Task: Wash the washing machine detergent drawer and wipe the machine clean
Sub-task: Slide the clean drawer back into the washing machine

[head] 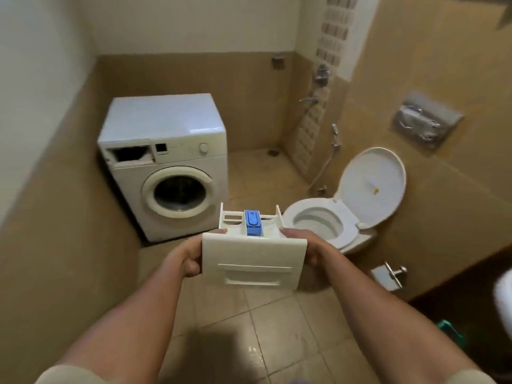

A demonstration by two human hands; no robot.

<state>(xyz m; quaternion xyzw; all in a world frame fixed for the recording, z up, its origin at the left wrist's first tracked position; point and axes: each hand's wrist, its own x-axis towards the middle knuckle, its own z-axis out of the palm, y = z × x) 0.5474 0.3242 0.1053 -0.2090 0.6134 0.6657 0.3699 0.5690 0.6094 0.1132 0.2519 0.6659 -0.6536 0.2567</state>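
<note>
The drawer (253, 257), likely light, rigid plastic, is gripped at its front-panel sides by the left hand (191, 257) and right hand (307, 249), well short of the machine (166, 162).

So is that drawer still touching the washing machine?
Apart. In the head view, both hands, left hand and right hand, hold the detergent drawer well away from the washing machine, whose drawer slot gapes empty.

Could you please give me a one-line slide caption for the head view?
Both hands, left and right, hold the removed detergent drawer before the washing machine, its slot empty.
</note>
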